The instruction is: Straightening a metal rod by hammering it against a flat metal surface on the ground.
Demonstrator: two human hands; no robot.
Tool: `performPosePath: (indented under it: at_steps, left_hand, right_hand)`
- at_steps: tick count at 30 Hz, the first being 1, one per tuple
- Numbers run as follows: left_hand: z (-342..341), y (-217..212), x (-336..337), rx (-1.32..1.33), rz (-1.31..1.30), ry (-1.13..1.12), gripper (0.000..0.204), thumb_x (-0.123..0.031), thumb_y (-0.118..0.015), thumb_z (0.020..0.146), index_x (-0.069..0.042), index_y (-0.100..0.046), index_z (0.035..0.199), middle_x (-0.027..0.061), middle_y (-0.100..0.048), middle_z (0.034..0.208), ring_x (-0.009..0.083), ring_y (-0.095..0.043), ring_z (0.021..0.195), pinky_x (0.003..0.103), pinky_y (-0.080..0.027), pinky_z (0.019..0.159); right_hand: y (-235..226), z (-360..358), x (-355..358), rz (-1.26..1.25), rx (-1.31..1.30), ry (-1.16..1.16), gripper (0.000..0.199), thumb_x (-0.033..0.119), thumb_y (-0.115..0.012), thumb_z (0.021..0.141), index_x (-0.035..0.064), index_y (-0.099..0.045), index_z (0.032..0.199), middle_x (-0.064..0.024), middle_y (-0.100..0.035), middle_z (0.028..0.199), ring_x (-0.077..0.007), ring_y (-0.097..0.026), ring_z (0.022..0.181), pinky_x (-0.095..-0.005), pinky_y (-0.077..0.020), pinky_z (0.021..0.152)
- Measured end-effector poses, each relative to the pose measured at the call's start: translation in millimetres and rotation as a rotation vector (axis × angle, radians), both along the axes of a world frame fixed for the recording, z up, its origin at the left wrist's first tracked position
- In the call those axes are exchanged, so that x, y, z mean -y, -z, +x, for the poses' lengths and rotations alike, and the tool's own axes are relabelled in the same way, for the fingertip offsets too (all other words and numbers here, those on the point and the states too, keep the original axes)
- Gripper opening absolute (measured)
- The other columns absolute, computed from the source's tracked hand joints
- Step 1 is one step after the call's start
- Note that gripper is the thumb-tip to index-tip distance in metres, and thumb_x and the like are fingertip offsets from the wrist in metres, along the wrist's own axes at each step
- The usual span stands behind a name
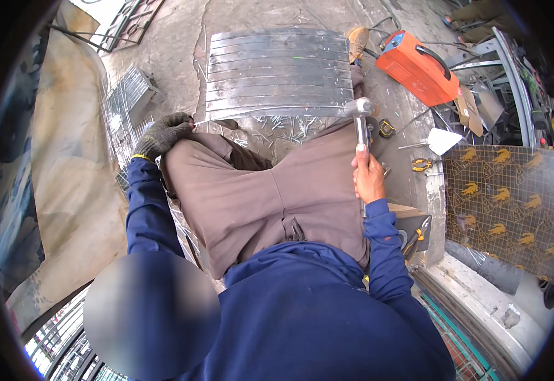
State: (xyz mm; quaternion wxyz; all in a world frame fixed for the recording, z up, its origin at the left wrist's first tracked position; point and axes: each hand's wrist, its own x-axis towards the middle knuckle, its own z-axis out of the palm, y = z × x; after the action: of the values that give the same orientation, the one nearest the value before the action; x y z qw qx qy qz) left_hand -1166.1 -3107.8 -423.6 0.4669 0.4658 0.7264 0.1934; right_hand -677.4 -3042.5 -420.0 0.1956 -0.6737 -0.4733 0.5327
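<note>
1. Nearest the camera, the person's blue-sleeved forearms ran up either side of brown-trousered knees; a blurred patch covered the lower left of the view.
2. The bare right hand was wrapped shut around the handle of a steel-headed hammer, gripping it low, with the handle rising straight out of the fist.
3. The hammer's long axis ran near to far, almost upright in the picture; its grey metal head sat at the far end, crosswise, just at the near right corner of the stack of flat grey metal strips. Whether head and strips touched could not be told.
4. The left hand, in a dark knitted work glove, lay curled on the left knee at the near left corner of the stack, fingers closed on the end of a thin strip or rod; what exactly it pinched was too small to make out.
5. The strips lay side by side on the concrete floor between the two hands, their long axes running left to right, bowed by the lens. The knees hid the stack's near edge in part.
6. Small bright nails or offcuts lay scattered just near of the strips.
7. Farther right stood an orange box-shaped welding machine, well apart from the hammer.
</note>
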Motion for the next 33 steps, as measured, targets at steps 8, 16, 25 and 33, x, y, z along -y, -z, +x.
performPosePath:
  at_steps: [8,16,25,33]
  left_hand:
    - [17.2,3.6,-14.5,-0.085,-0.014,0.06,0.033,-0.035,-0.067,0.097,-0.005,-0.071,0.108,0.0029,-0.071,0.095,0.012,-0.061,0.094,0.032,-0.048,0.089]
    - [46.6,-23.2,-20.8,-0.322,0.015,0.077,0.049,-0.052,-0.061,0.097,-0.005,-0.072,0.11,0.0168,-0.071,0.099,0.0286,-0.067,0.095,0.039,-0.048,0.091]
    - [68.0,-28.9,-28.0,-0.476,0.126,0.167,0.052,-0.052,-0.06,0.097,-0.002,-0.071,0.107,0.0223,-0.07,0.107,0.0396,-0.066,0.106,0.045,-0.049,0.091]
    - [63.1,-28.5,-28.6,-0.361,0.044,0.069,0.057,-0.056,-0.057,0.098,-0.005,-0.065,0.123,0.0194,-0.07,0.114,0.0335,-0.065,0.112,0.041,-0.046,0.098]
  right_hand:
    - [4.8,13.4,31.3,-0.037,-0.129,0.023,0.059,0.063,-0.052,0.099,0.0068,-0.055,0.083,0.0011,-0.043,0.051,-0.0083,-0.043,0.037,-0.0263,-0.0349,0.035]
    - [13.1,16.9,40.3,0.001,-0.102,0.008,0.057,0.059,-0.054,0.1,0.0057,-0.056,0.081,0.0016,-0.044,0.052,-0.0078,-0.042,0.038,-0.0262,-0.033,0.036]
    - [17.3,15.3,43.1,-0.025,-0.131,-0.014,0.056,0.058,-0.053,0.101,0.0059,-0.056,0.083,0.0016,-0.044,0.052,-0.0073,-0.042,0.038,-0.0255,-0.0331,0.036]
    - [16.3,18.5,39.5,-0.021,-0.174,0.009,0.057,0.059,-0.051,0.101,0.0055,-0.054,0.083,0.0013,-0.044,0.052,-0.0075,-0.042,0.037,-0.0253,-0.0336,0.034]
